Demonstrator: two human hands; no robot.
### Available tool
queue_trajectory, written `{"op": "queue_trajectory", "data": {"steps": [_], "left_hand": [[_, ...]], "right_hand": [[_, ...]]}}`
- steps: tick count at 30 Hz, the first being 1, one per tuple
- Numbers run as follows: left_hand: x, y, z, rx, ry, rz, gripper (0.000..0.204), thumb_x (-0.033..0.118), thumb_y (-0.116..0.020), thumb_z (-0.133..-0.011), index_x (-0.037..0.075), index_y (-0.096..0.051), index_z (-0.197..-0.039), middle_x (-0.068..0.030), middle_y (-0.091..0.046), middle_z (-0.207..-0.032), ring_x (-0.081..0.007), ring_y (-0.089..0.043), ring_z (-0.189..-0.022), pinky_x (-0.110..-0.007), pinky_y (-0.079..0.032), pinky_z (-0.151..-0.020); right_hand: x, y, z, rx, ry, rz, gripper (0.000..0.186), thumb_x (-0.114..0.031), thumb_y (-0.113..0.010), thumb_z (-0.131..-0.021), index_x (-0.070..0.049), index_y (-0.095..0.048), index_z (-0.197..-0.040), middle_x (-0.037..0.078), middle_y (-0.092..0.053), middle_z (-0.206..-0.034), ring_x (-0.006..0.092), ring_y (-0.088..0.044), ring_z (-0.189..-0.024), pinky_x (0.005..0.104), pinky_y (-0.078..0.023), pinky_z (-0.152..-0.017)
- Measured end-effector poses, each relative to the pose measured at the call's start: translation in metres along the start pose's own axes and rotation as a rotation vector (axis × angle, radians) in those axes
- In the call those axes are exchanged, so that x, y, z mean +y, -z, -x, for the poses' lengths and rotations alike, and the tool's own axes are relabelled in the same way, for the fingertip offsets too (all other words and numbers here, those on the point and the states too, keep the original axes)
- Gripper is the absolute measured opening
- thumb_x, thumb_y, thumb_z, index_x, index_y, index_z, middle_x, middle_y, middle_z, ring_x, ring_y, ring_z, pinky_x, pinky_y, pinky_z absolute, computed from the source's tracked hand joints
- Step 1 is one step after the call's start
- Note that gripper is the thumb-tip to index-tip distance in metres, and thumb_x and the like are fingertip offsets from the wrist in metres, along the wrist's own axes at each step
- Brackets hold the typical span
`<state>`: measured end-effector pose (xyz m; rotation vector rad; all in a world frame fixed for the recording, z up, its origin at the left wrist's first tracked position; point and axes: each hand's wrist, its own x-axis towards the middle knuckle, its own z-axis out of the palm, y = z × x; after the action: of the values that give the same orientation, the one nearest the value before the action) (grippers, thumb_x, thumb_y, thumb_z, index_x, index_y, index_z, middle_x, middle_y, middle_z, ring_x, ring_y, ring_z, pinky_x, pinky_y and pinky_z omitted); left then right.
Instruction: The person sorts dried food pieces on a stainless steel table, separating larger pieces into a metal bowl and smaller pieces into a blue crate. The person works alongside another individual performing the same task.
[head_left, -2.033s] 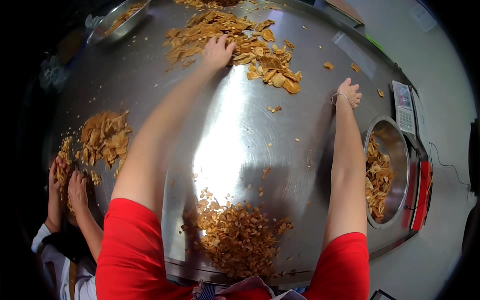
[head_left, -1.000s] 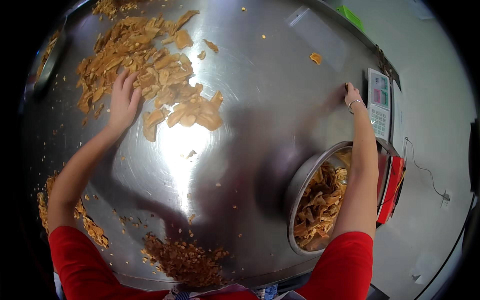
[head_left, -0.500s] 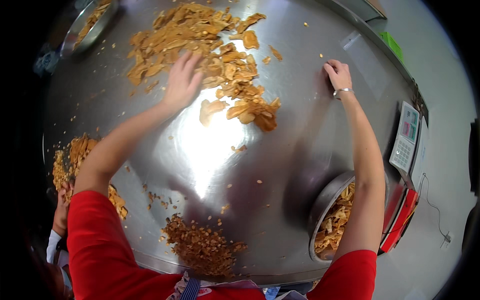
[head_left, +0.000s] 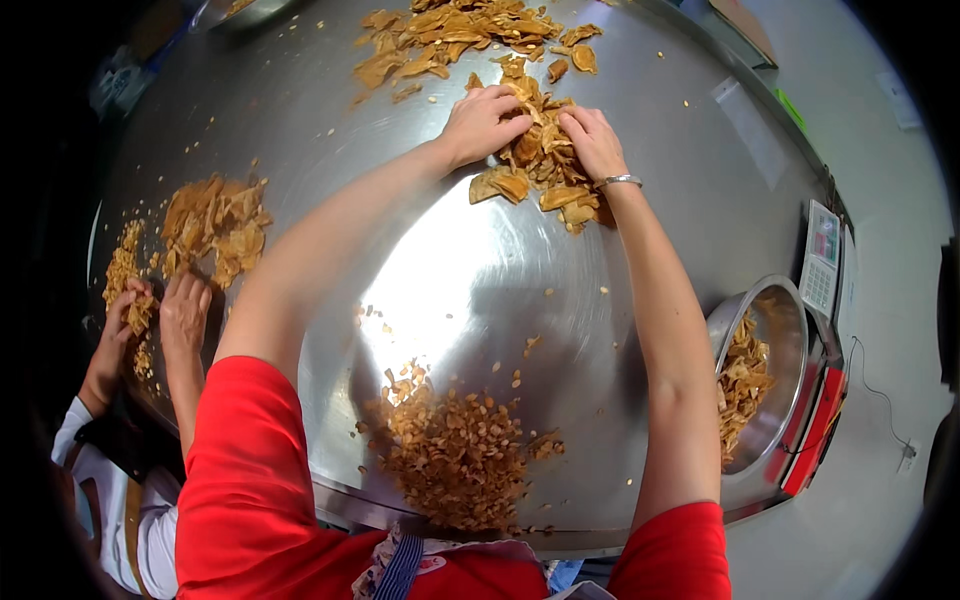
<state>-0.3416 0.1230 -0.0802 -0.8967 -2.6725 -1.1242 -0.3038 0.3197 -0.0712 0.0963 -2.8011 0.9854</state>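
Note:
On the steel table (head_left: 330, 200), a heap of tan dried slices (head_left: 537, 150) lies between my two hands. From its left side my left hand (head_left: 488, 125) presses in, fingers curled over some slices and thumb apart. My right hand (head_left: 597, 148), with a silver bangle at the wrist, closes on the heap's right edge with bent fingers. Parts of the fingertips are hidden among the slices. A larger spread of similar slices (head_left: 450, 35) lies just beyond. Close to my body is a pile of small brown bits (head_left: 455, 460).
At right stands a steel bowl (head_left: 790, 380) partly filled with slices, near a white digital scale (head_left: 820, 260) and a red box (head_left: 815, 430). Another person's hands (head_left: 183, 315) work at left beside a slice pile (head_left: 215, 225). Another steel bowl (head_left: 265, 12) sits far left.
My right hand has moved left from the bare tabletop onto the slices. My left hand has shifted right, and a smaller heap now lies between both hands. The view has shifted too.

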Motion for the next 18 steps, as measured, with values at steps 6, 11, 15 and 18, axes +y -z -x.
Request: {"op": "queue_trajectory", "data": {"steps": [6, 11, 15, 18], "left_hand": [[0.031, 0.028, 0.062, -0.229, 0.028, 0.201, 0.036, 0.033, -0.053, -0.074, -0.001, -0.060, -0.084, -0.0144, -0.058, -0.088, -0.0235, -0.054, -0.084, -0.031, -0.042, -0.072], [0.061, 0.053, 0.129, -0.361, 0.106, 0.328, 0.034, 0.024, -0.060, -0.072, 0.002, -0.059, -0.097, -0.0118, -0.060, -0.091, -0.0174, -0.057, -0.080, -0.028, -0.045, -0.070], [0.089, 0.086, 0.186, -0.369, 0.251, 0.372, 0.040, 0.022, -0.058, -0.073, 0.003, -0.056, -0.108, -0.0133, -0.059, -0.100, -0.0197, -0.056, -0.092, -0.028, -0.044, -0.080], [0.113, 0.102, 0.224, -0.131, 0.234, 0.165, 0.033, 0.019, -0.056, -0.073, 0.002, -0.060, -0.102, -0.0132, -0.057, -0.107, -0.0205, -0.056, -0.095, -0.030, -0.043, -0.082]], "right_hand": [[-0.042, -0.002, 0.071, -0.131, 0.030, -0.060, 0.036, -0.033, -0.044, -0.081, -0.004, -0.059, -0.096, 0.017, -0.059, -0.089, 0.0304, -0.054, -0.085, 0.0357, -0.042, -0.076], [-0.077, 0.005, 0.139, -0.194, -0.064, -0.373, 0.033, -0.025, -0.049, -0.080, -0.003, -0.057, -0.103, 0.010, -0.061, -0.082, 0.0171, -0.057, -0.077, 0.0292, -0.044, -0.070], [-0.110, 0.037, 0.200, -0.056, -0.113, -0.506, 0.037, -0.016, -0.054, -0.077, -0.001, -0.052, -0.111, 0.007, -0.061, -0.079, 0.0139, -0.057, -0.069, 0.0283, -0.045, -0.065], [-0.091, 0.052, 0.249, 0.127, -0.082, -0.166, 0.032, -0.012, -0.055, -0.074, -0.008, -0.056, -0.107, 0.010, -0.062, -0.079, 0.0209, -0.059, -0.065, 0.0292, -0.047, -0.064]]}}
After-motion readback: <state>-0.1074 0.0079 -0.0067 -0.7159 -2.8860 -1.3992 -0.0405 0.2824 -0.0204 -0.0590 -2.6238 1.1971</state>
